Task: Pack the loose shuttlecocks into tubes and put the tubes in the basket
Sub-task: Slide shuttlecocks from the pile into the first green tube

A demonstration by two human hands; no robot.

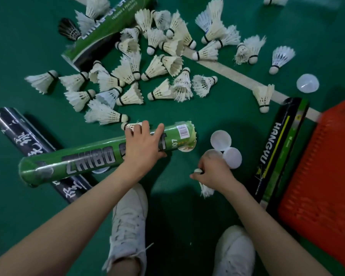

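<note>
Head view: left grip (pixel 143 150) clamped on green tube (pixel 88 162), right grip (pixel 213 174) pinching shuttlecock (pixel 206 191); loose pile (pixel 153 66) upper centre unpacked, judged early.

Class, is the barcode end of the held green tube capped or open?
Open: feathers poke from the mouth of the green tube; loose caps lie beside it.

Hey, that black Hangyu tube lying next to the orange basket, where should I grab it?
Grip the black tube round its middle, coming from above and from the left. It lies flat, long and round, so a middle grip should balance it, and the orange basket sits close along its right side.
</note>
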